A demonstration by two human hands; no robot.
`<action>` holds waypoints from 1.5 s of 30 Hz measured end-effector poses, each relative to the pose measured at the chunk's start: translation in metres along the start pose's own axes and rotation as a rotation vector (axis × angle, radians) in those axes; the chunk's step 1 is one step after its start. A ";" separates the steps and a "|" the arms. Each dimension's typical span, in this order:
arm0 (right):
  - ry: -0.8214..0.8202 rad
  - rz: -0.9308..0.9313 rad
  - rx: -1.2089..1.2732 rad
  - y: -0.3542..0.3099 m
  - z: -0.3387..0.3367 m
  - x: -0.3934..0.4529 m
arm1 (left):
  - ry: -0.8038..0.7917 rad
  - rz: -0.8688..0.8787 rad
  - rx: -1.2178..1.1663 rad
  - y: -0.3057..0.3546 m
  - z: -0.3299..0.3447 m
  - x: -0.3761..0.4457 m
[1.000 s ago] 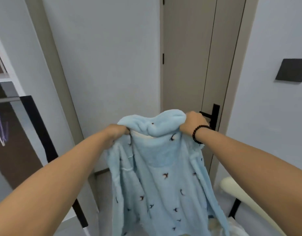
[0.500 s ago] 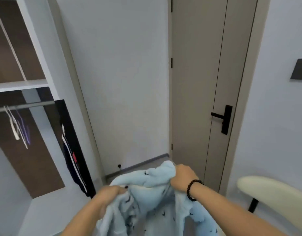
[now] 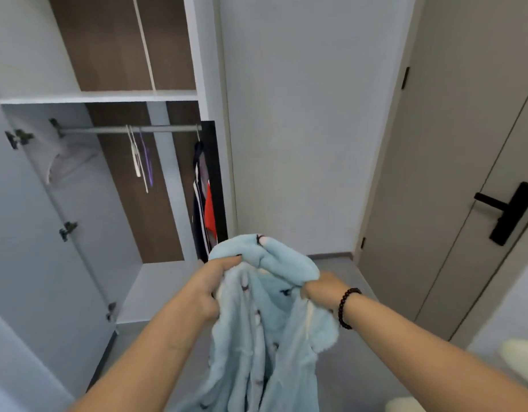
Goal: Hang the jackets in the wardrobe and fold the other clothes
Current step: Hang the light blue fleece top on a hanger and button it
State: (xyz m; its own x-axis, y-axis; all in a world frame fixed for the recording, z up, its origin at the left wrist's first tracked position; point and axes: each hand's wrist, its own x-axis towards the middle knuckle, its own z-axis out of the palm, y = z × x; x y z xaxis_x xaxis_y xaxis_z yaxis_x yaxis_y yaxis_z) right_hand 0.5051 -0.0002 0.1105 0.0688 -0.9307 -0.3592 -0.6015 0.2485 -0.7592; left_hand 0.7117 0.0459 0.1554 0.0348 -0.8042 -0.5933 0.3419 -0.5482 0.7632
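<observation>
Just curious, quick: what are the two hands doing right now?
Left hand: grips the light blue fleece jacket near its collar.
Right hand: grips the same jacket's collar on the other side.

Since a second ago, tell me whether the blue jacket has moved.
Yes. The blue jacket was level with the door handle; now it hangs below it, left.

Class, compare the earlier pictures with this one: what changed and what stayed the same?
The view swung left toward the open wardrobe, bringing its rail and hangers into sight. The left hand and right hand keep gripping the blue fleece jacket by its collar.
</observation>
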 end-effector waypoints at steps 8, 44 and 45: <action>-0.240 -0.327 0.293 -0.064 -0.001 0.001 | 0.086 0.347 0.028 0.046 -0.013 -0.031; -0.252 -0.992 -0.193 -0.308 0.224 0.135 | 0.746 0.894 1.133 0.129 -0.317 0.004; -0.234 -0.996 -0.178 -0.315 0.229 0.139 | 0.808 0.966 1.114 0.134 -0.325 0.010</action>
State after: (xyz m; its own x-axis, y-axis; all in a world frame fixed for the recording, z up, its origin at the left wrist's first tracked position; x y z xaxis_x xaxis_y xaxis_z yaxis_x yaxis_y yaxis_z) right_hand 0.8862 -0.1468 0.1756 0.7405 -0.6126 0.2762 -0.2948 -0.6656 -0.6857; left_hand 1.0634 0.0393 0.1688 0.3815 -0.7974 0.4676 -0.8636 -0.1271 0.4879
